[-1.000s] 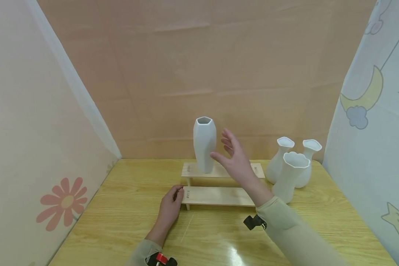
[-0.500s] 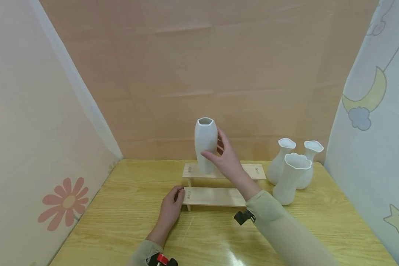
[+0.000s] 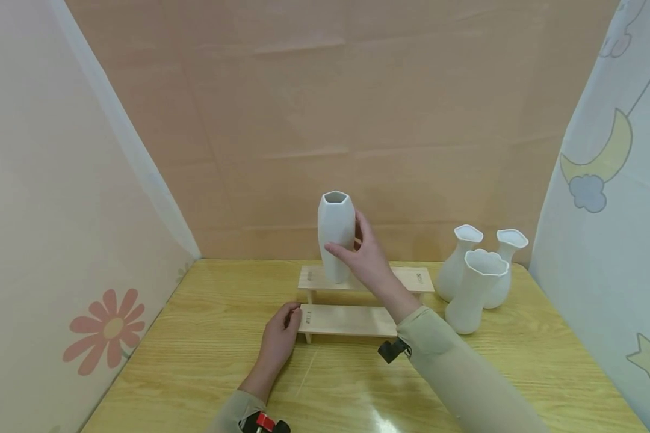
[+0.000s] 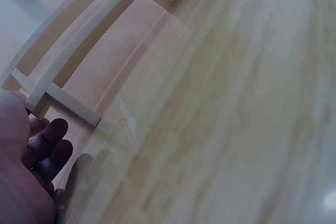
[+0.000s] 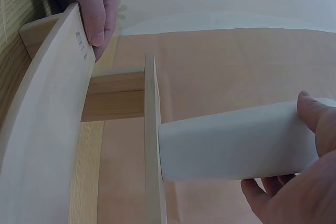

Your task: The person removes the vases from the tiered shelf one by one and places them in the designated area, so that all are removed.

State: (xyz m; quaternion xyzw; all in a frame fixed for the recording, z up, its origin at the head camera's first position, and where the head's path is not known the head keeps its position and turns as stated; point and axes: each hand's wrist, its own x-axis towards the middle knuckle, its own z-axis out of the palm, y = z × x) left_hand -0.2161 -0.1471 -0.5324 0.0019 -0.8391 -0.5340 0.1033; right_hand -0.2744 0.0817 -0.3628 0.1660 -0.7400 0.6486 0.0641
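Observation:
A tall white faceted vase (image 3: 334, 216) stands upright on the upper board (image 3: 411, 278) of a two-tier wooden stand. My right hand (image 3: 371, 261) grips its right side, thumb across the front and fingers round the back. In the right wrist view the vase's base (image 5: 173, 150) meets the upper board. At the stand's left end, my left hand (image 3: 278, 337) pinches the lower board (image 3: 352, 320). Its thumb (image 5: 94, 30) lies on top of that board in the right wrist view, while curled fingers (image 4: 47, 142) show under the end in the left wrist view.
Right of the stand are three white vases: a scalloped-rim vase (image 3: 468, 300) in front, and two narrow-necked vases (image 3: 455, 270) behind. A wooden table (image 3: 222, 294) carries everything. Cloth screens (image 3: 271, 120) enclose its back and sides.
My right hand has moved left from beside the vase and now has its fingers round it. The left hand has stayed at the stand's end, and the vase stands where it was.

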